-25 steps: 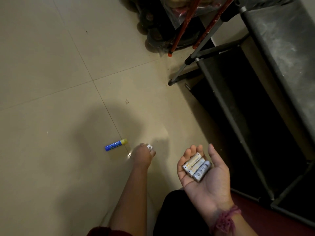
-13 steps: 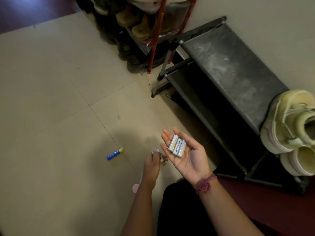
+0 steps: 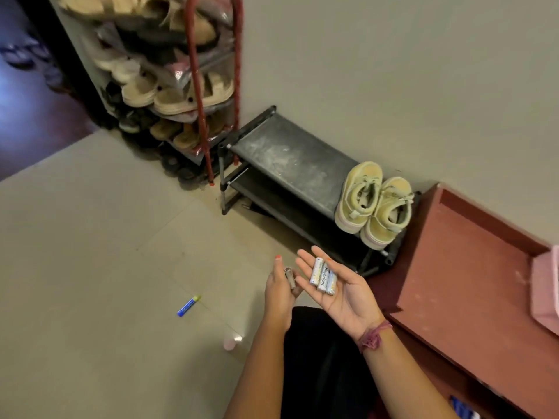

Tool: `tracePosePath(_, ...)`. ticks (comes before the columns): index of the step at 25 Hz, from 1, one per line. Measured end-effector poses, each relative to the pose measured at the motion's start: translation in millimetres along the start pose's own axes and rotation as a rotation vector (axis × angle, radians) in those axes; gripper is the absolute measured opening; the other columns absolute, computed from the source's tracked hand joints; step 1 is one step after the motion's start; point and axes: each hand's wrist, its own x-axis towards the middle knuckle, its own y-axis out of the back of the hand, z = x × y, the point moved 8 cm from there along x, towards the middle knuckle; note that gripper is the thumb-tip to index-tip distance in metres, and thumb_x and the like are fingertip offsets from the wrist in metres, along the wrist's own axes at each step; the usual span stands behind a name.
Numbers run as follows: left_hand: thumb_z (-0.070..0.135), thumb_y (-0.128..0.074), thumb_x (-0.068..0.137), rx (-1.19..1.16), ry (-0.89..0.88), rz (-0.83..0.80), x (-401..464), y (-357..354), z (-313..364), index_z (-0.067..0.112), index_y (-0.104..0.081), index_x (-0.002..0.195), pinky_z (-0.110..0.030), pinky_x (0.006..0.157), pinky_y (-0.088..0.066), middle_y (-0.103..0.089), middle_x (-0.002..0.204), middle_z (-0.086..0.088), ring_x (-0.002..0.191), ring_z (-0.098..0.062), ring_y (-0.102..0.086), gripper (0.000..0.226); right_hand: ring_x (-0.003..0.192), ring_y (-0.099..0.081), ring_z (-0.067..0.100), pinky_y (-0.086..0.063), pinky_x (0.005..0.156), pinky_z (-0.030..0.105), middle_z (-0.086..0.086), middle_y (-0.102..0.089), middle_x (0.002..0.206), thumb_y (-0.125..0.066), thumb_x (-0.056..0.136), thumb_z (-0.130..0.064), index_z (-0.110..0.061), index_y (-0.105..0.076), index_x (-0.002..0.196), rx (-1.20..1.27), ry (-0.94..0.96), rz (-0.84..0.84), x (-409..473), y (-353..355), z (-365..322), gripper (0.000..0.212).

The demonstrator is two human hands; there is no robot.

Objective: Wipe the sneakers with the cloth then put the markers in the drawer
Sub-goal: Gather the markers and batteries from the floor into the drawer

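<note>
Between our knees and the low black shoe rack [image 3: 290, 164], our right hand [image 3: 338, 293] lies flat and open, palm up, cradling three markers [image 3: 323, 277] so they cannot roll; our left hand [image 3: 279, 293] pinches a fourth marker [image 3: 289, 277] just beside it, likely to add to the pile. One blue marker [image 3: 188, 306] remains on the floor [image 3: 90, 252]. Sneakers [image 3: 373, 204] sit on the rack, the open red drawer [image 3: 472, 267] near our right.

Two sneakers [image 3: 373, 204], three white markers [image 3: 323, 276] on palm, one grey marker [image 3: 289, 277], one blue marker [image 3: 188, 306]
</note>
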Motion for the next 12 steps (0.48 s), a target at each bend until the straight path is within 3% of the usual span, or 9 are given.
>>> tracePosePath(2, 0.032, -0.045, 0.099, -0.015, 0.026, -0.03, -29, -25, 4, -0.001, -0.056, 0.109, -0.029, 0.074, -0.056, -0.06, 0.1, -0.016, 0.095, -0.025, -0.063, 0.036, 0.122, -0.055, 0.032, -0.042, 0.101, 0.052, 0.021, -0.055, 0.132, -0.088, 0.054, -0.006, -0.005, -0.049, 0.133, 0.035, 0.066, -0.021, -38, 3, -18, 0.088)
tracePosePath(4, 0.023, -0.051, 0.096, -0.011, 0.068, -0.105, -61, -55, 5, 0.005, -0.055, 0.111, -0.03, 0.073, -0.056, -0.059, 0.105, -0.018, 0.094, -0.022, -0.061, 0.024, 0.122, -0.055, 0.033, -0.042, 0.1, 0.051, 0.022, -0.055, 0.132, -0.09, 0.049, -0.004, -0.004, -0.051, 0.132, 0.069, 0.126, -0.045, -75, 9, -33, 0.092)
tracePosePath(7, 0.025, -0.05, 0.098, -0.01, 0.153, -0.227, -112, -97, -6, 0.008, -0.051, 0.124, -0.035, 0.081, -0.056, -0.055, 0.118, -0.022, 0.105, -0.024, -0.059, 0.031, 0.119, -0.056, 0.034, -0.045, 0.097, 0.051, 0.023, -0.055, 0.131, -0.09, 0.046, -0.001, -0.001, -0.058, 0.126, 0.118, 0.218, -0.057, -130, 29, -51, 0.086)
tracePosePath(9, 0.031, -0.047, 0.1, 0.016, 0.195, -0.3, -142, -118, -17, 0.007, -0.051, 0.126, -0.037, 0.083, -0.055, -0.051, 0.123, -0.024, 0.11, -0.023, -0.056, 0.035, 0.119, -0.057, 0.034, -0.045, 0.096, 0.05, 0.022, -0.055, 0.131, -0.092, 0.043, -0.003, -0.001, -0.054, 0.129, 0.126, 0.265, -0.038, -162, 46, -58, 0.094)
tracePosePath(12, 0.017, -0.059, 0.095, 0.077, 0.224, -0.367, -179, -140, -32, 0.002, -0.052, 0.123, -0.042, 0.083, -0.057, -0.049, 0.126, -0.027, 0.113, -0.025, -0.056, 0.033, 0.117, -0.058, 0.034, -0.048, 0.094, 0.048, 0.021, -0.057, 0.129, -0.093, 0.038, -0.004, -0.004, -0.051, 0.131, 0.139, 0.353, 0.0, -207, 75, -64, 0.102)
